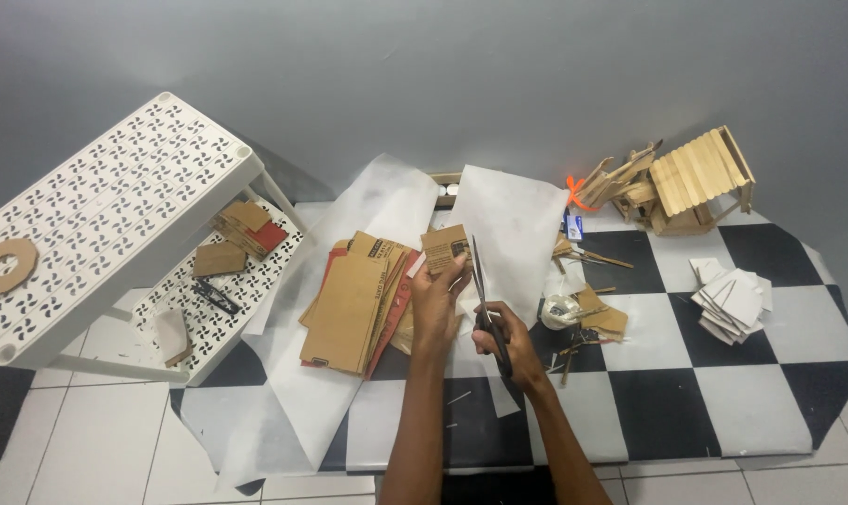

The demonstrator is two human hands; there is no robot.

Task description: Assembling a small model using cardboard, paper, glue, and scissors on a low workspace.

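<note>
My left hand (436,304) holds up a small brown cardboard piece (445,248) by its lower edge. My right hand (500,329) grips black-handled scissors (481,285), blades pointing up along the right side of that piece, close to its edge. Both hands hover over sheets of white paper (513,220) spread on the floor. A stack of flattened cardboard pieces (358,299), some with red faces, lies just left of my left hand.
A white perforated plastic rack (96,215) lies tipped at the left, with cardboard scraps, a cardboard ring (5,266) and a dark tool on it. A small wooden-stick house (695,182) stands at the back right. White card pieces (731,299), sticks and a tape roll (560,310) lie on the checkered mat.
</note>
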